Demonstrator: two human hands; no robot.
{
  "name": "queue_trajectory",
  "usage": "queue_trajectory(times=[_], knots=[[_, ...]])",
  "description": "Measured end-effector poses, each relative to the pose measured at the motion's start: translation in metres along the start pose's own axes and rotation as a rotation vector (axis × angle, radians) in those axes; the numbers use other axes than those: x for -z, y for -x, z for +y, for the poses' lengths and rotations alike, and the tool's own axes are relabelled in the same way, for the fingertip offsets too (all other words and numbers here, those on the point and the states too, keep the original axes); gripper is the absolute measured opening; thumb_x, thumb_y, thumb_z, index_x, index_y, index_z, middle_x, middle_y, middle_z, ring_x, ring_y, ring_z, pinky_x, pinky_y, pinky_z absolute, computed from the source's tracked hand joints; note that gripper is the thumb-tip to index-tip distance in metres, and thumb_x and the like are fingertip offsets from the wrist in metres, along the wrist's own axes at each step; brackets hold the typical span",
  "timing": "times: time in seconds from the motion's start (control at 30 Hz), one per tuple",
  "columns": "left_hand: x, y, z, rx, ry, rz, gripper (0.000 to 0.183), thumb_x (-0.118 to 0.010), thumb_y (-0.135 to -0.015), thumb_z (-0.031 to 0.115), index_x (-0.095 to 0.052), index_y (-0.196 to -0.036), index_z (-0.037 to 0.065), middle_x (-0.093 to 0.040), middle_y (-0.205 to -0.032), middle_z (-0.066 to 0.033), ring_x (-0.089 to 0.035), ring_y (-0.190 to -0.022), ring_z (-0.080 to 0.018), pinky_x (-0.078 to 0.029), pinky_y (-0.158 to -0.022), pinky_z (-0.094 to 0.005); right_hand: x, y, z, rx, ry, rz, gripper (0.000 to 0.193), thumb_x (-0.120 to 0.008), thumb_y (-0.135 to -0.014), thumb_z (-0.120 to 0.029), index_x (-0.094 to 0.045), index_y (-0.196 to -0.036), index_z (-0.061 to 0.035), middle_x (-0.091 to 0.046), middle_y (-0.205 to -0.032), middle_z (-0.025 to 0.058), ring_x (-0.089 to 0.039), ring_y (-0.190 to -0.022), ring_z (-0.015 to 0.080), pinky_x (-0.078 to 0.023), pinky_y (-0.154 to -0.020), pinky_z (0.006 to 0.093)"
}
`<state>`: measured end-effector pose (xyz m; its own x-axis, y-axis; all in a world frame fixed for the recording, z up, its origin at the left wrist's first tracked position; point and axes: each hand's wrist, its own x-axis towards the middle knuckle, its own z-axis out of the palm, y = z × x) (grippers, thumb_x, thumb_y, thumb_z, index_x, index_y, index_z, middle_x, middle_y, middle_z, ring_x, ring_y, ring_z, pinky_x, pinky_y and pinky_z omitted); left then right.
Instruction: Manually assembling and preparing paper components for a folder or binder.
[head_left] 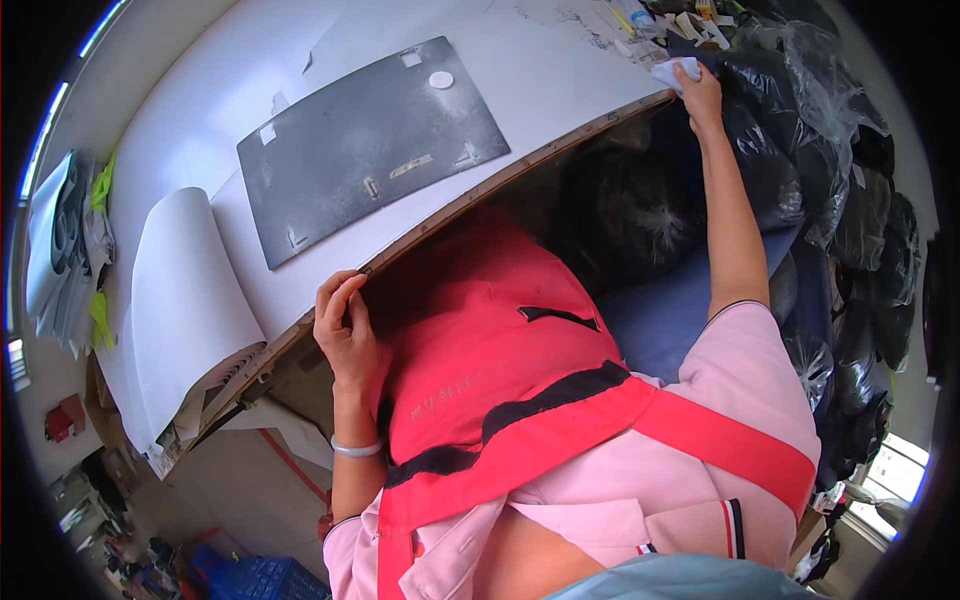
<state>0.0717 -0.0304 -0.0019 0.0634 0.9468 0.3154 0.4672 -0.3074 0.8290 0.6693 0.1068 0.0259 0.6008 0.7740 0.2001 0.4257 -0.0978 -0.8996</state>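
Observation:
My right hand reaches to the far right corner of the table, its fingers closed on a crumpled white wad, tissue or cloth. My left hand is at the table's front edge with its fingers curled together. A tiny dark tip shows at those fingertips, too small to name. Between the hands, a dark grey rectangular board lies flat on the white tabletop. It bears scuffs, small pale patches and a round white spot.
A thick roll of white sheets lies at the table's left end. Folded grey material hangs beyond it. Black plastic bags are piled under and right of the table. Small clutter covers the far right corner. A blue crate stands on the floor.

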Motion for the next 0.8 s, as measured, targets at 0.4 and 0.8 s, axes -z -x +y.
queue_trajectory(times=[0.4,0.8], knots=[[-0.02,-0.007,-0.003,-0.025,-0.205,-0.001,0.023,-0.057,-0.087,-0.013,-0.069,-0.098,0.003,-0.053,-0.106,-0.0069,-0.052,-0.079,-0.016,-0.042,-0.063,-0.0271,0.011,-0.129,0.113,0.141,0.535,0.108,0.068,-0.078,-0.079,-0.051,-0.062,-0.132,-0.012,-0.065,-0.128,0.0171,-0.063,-0.116,0.0312,-0.049,-0.096,0.0396],[-0.024,0.003,-0.017,0.002,-0.325,-0.02,0.026,-0.061,-0.081,-0.012,-0.069,-0.099,0.006,-0.049,-0.11,-0.0084,-0.049,-0.077,-0.0174,-0.042,-0.067,-0.0294,0.007,-0.129,0.13,0.017,0.436,0.114,0.07,-0.082,-0.072,-0.053,-0.065,-0.129,-0.0157,-0.069,-0.118,0.0166,-0.064,-0.11,0.0331,-0.048,-0.095,0.0413]])
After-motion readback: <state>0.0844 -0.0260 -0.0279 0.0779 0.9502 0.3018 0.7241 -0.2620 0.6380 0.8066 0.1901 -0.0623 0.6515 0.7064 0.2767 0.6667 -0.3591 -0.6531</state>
